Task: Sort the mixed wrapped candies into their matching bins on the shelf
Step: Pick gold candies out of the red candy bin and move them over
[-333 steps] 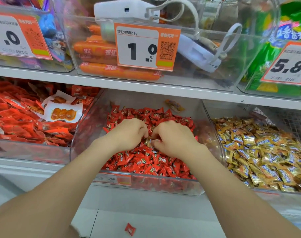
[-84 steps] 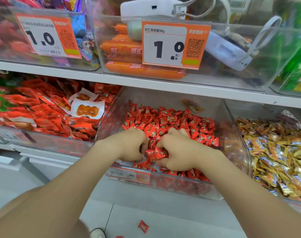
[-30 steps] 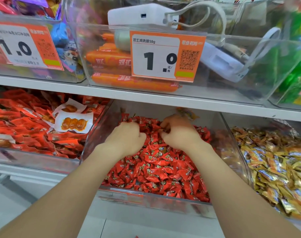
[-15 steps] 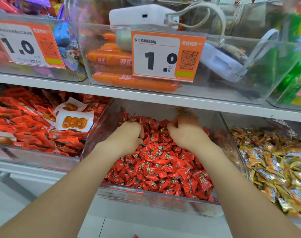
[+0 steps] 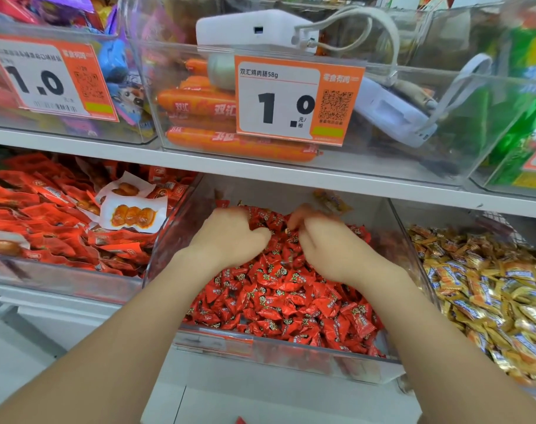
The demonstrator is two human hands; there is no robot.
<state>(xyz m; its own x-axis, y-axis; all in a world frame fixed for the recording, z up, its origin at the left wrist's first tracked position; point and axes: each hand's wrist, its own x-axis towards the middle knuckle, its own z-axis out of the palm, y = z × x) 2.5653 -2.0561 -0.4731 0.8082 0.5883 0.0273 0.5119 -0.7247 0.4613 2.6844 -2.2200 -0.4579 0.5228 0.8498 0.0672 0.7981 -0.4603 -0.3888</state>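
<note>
Your picture is bright and even. The light seems to come from above. White shine sits on the clear bins (image 5: 367,160) on the top shelf (image 5: 77,148). Soft shade lies under that shelf, at the back of the red candies (image 5: 279,289). The gold candies (image 5: 490,289) glint. Your left grip (image 5: 230,237) and right grip (image 5: 325,243) look smeared at the fingertips. The green packs (image 5: 523,117) at the right edge are fuzzy. The shelf line bends near the sides.
</note>
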